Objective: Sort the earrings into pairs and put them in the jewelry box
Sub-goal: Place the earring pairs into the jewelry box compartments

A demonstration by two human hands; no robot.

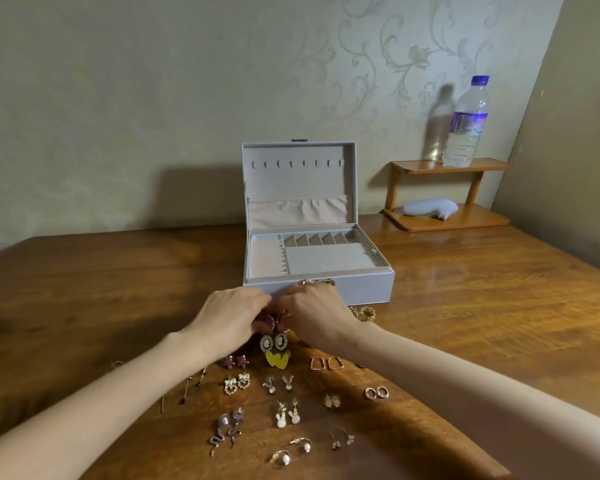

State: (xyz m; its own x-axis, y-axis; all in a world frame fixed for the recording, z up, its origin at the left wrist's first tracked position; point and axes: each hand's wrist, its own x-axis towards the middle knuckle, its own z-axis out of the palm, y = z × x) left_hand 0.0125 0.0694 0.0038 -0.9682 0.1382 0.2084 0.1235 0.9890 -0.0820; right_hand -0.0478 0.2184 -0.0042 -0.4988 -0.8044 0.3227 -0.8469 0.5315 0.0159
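Hands meet low in front of the jewelry box (357, 291) in the head view, which is the only one. The box stands on the wooden table (492, 306) with its lid upright and its beige compartments bare. The left hand (229, 317) curls its fingers and thumb round the pink earrings (274, 320), which lie on the table just before the box's front wall. The right hand (314, 317) touches the left, knuckles up and fingers bent down over the same spot; I cannot tell whether it grips anything, since its back hides the fingertips.

Nearer the person, earrings lie in pairs on the table:
- cameo earrings (273, 342) just below the hands
- yellow heart earrings (277, 360)
- star studs (235, 362)
- square hoops (326, 364)
- bow earrings (237, 383)
- small round hoops (376, 393)
- rabbit earrings (287, 415)
- snake earrings (226, 433)
- pearl hoops (291, 452)

Gold earrings (366, 313) sit just beside the right wrist, near the box's corner. Far right, a water bottle (466, 126) stands on a small wooden shelf (492, 165).
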